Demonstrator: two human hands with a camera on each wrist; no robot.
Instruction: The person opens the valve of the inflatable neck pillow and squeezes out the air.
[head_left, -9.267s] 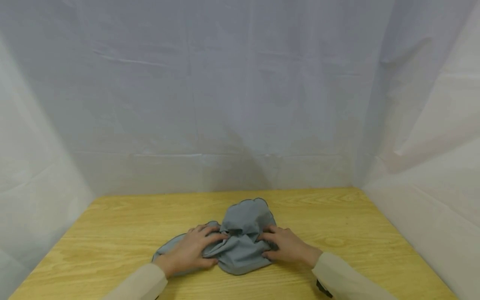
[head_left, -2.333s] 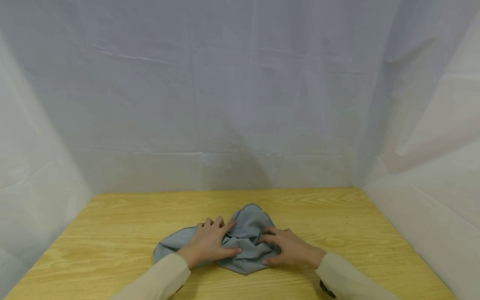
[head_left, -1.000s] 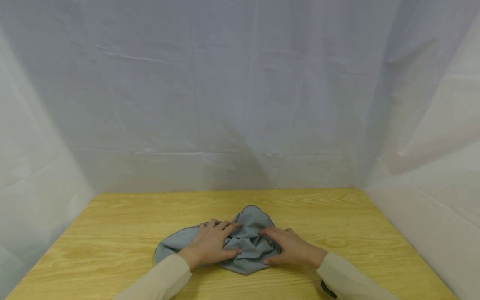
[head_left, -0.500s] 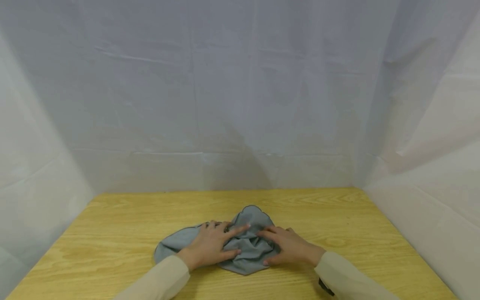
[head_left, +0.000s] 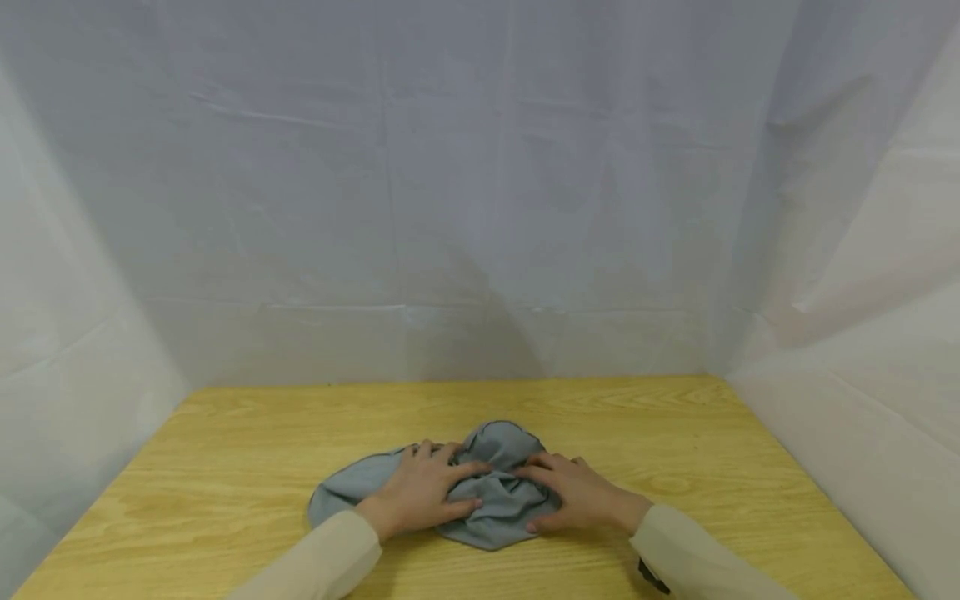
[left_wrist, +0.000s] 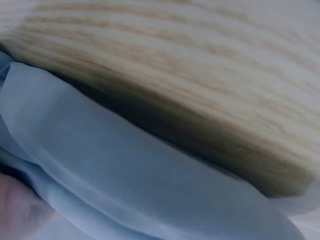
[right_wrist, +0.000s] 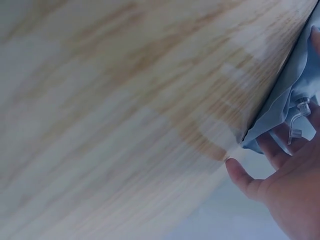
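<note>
A limp grey-blue inflatable pillow with a dark edge lies crumpled on the wooden table. My left hand rests on its middle with fingers spread, the thumb reaching toward the near lobe. At the pillow's right side, my right hand lays bent fingers on the fabric, its thumb at the near edge. A small clear plastic valve with a hanging cap shows beside the right fingers, and the right thumb stands apart from them. The left wrist view shows a smooth bulge of the pillow beside a fingertip.
Pale sheeting hangs behind the table and along both sides. The bare wood extends left, right and behind the pillow. A beige sleeve covers each forearm, and a dark strap shows under the right one.
My left hand has moved right onto the pillow's middle. The far lobe has sunk lower and folded toward me, more so in the last half second. The right hand has stayed nearly in place.
</note>
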